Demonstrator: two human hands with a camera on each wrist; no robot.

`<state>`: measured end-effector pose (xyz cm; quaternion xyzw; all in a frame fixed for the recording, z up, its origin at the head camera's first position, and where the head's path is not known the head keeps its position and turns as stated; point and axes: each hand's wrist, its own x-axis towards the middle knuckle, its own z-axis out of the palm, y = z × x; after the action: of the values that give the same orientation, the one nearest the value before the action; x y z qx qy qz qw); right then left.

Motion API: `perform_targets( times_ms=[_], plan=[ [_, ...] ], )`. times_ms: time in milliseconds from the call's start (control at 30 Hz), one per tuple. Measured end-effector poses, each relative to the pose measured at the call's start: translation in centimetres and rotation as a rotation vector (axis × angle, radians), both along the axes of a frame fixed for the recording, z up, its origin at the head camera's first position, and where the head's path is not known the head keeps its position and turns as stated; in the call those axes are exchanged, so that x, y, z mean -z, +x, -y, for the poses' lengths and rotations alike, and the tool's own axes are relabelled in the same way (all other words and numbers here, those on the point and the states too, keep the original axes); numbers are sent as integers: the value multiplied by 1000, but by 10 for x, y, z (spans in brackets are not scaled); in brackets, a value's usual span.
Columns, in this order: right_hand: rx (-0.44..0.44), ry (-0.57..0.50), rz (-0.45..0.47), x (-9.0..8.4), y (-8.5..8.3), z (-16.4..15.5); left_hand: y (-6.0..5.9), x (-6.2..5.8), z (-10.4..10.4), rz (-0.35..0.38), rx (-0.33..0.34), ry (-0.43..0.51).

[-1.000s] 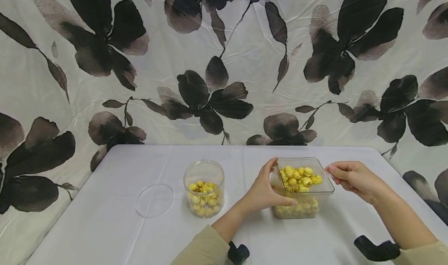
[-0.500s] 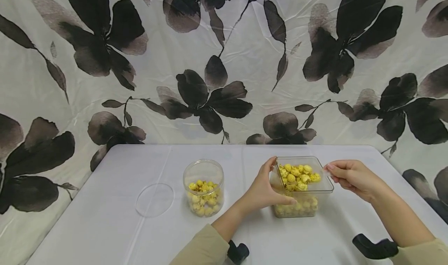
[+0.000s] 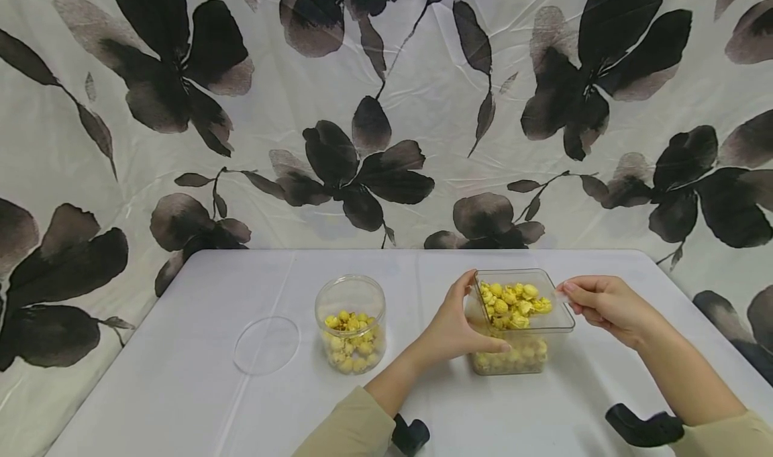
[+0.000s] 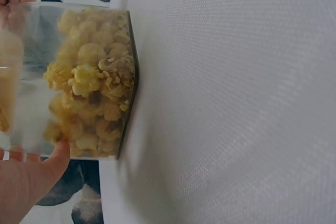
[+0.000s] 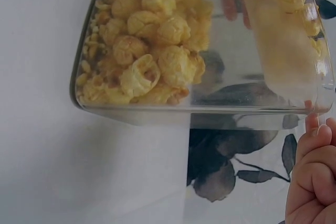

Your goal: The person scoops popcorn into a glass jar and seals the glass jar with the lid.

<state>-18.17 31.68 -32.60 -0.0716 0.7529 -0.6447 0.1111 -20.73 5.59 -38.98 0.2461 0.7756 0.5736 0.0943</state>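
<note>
My left hand (image 3: 449, 326) grips a clear rectangular container (image 3: 558, 323) from its left, thumb across the front wall. Yellow popcorn (image 4: 89, 77) fills its lower part. My right hand (image 3: 610, 309) is at the right rim, thumb and fingers pinching the end of a clear, thin handle (image 3: 563, 296). It seems to belong to a translucent scoop (image 5: 281, 51), which shows through the wall inside the container's upper part. More popcorn (image 3: 513, 306) lies on the scoop, near rim height.
A round clear jar (image 3: 351, 292), partly filled with popcorn, stands open to the left of the container. A clear round lid (image 3: 267, 374) lies flat left of the jar on the white table (image 3: 151, 376). A floral cloth (image 3: 386, 74) hangs behind.
Both hands keep their hold at the container. The popcorn near the rim has shifted only slightly.
</note>
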Motion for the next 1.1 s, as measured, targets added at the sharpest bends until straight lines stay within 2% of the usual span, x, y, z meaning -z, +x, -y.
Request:
perform_targets(
  times_ms=[333,733,1100],
  plan=[
    [-6,-31,6,0,0,1,0,0,0,11,-1,0],
    [9,-72,54,0,3,-2,-1,1,0,15,3,-3],
    [27,40,59,-3,5,-7,-1,1,0,17,1,6]
  ],
)
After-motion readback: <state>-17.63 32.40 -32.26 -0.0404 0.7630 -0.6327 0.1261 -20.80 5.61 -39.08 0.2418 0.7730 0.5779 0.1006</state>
